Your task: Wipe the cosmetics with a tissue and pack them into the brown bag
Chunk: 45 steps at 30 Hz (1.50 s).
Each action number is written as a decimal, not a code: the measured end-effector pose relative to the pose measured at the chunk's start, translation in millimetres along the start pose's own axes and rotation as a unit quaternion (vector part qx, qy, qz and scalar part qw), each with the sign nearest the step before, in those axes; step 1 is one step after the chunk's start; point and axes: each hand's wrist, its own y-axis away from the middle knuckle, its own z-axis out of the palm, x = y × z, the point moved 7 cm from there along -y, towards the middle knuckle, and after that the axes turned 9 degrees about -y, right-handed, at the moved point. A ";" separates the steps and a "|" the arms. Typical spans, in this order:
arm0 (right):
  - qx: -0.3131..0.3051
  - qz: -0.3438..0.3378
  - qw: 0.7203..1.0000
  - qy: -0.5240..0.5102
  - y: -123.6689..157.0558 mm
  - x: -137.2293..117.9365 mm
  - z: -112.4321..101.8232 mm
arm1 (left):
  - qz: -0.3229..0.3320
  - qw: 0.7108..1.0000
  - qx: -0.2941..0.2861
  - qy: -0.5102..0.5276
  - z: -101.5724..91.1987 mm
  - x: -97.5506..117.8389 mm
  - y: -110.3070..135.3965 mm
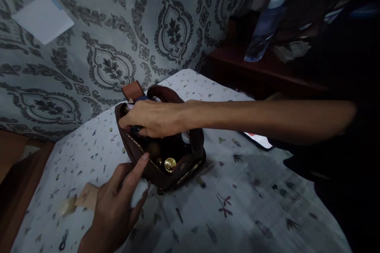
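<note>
A brown zippered bag (139, 148) stands open on the bed, its metal zipper teeth spread apart. My right hand (157, 118) reaches into its far left part with curled fingers. Something small and dark shows by those fingertips, too shaded to name, and the rest of that grip is hidden by the bag wall. My left hand (115, 201) lies at the near side, index finger stretched onto the bag's rim and thumb spread apart. Between thumb and index shows something white I cannot make out. A round gold-coloured item (170, 164) lies inside the bag.
A beige item with a cream end (69, 206) lies on the patterned bedsheet (213, 209) left of my left hand. A phone-like device with a lit screen (259, 140) is partly under my right arm. A clear water bottle (263, 31) stands on a dark red ledge (228, 57). Patterned wall (115, 39) behind.
</note>
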 end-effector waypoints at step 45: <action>-0.034 0.076 0.996 -0.026 -8.3 31.0 -18.7 | 0.035 0.998 0.026 -0.041 -20.3 -9.7 -63.7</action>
